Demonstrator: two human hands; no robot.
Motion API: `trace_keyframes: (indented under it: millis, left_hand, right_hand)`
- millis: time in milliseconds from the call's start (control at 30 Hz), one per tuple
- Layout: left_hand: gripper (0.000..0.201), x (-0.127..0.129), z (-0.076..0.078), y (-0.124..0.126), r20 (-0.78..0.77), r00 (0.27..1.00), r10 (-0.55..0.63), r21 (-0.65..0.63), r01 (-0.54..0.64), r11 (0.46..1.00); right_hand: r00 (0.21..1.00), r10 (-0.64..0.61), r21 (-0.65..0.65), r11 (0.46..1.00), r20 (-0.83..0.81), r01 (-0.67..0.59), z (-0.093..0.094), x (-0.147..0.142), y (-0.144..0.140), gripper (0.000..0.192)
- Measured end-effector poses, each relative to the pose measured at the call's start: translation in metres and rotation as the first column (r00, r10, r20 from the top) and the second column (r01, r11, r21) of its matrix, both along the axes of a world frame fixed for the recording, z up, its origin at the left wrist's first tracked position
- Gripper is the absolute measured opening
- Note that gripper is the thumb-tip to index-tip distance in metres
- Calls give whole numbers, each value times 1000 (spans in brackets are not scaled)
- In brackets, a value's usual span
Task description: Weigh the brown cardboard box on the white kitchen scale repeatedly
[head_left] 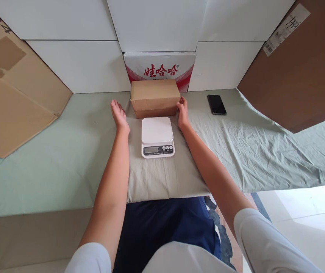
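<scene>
On the green-sheeted tabletop (66, 151), open right hand (183, 113) touches the brown box (154, 96) at 12 o'clock beyond the scale (157, 136); left hand (119, 115) open beside it.

Two bare forearms, no watch or rings showing on left hand (119, 113) or right hand (183, 113). Short white sleeves ending near the elbows, loose and plain, without print. White shirt front at the lower edge of view. Dark navy shorts or trousers below, smooth fabric, no visible pattern.

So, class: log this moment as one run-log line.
left hand: open, beside box | right hand: touching cardboard box | scale: bare | phone: right
</scene>
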State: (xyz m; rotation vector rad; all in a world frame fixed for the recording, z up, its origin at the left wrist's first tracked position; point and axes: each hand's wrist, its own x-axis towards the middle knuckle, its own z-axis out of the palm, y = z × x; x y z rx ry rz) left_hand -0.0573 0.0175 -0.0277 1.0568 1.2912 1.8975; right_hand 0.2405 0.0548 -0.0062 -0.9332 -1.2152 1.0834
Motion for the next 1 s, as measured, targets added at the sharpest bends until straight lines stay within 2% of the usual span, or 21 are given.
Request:
trace_keyframes:
  millis: [100, 233, 333, 433, 533, 633, 767, 867, 1000]
  left_hand:
    - [91, 1, 12, -10, 65, 998, -22, -41, 25, 999]
    - [93, 37, 29, -20, 187, 980, -68, -107, 89, 990]
    - [87, 63, 36, -22, 249, 967, -58, -115, 89, 989]
    - [81, 72, 35, -20, 239, 969, -65, -87, 88, 992]
    - [80, 68, 28, -16, 203, 976, -85, -32, 93, 995]
    - [86, 62, 22, -12, 162, 982, -99, -7, 102, 995]
    - [96, 62, 29, -17, 122, 990, -76, 30, 73, 997]
    - [95, 67, 48, -35, 98, 991, -93, 73, 87, 994]
    - [85, 72, 73, -86, -25, 986, -165, 170, 167, 971]
  right_hand:
    - [1000, 10, -31, 999, -21, -11, 2, 3, -3, 80]
    - [998, 56, -1, 998, 4, -56, 11, -2, -15, 69]
    - [996, 73, 52, 996, 56, -75, 20, -7, -27, 63]
    - [994, 70, 53, 996, 78, -74, 26, -11, -34, 60]
    - [996, 69, 16, 997, 65, -70, 26, -13, -35, 59]
    - [995, 88, 15, 996, 57, -89, 23, -13, -34, 63]
    - [992, 119, 71, 990, 52, -122, 29, -10, -35, 74]
    - [985, 146, 157, 975, 94, -159, 48, -2, -44, 80]
    - [970, 155, 278, 939, 190, -204, 71, 17, -83, 82]
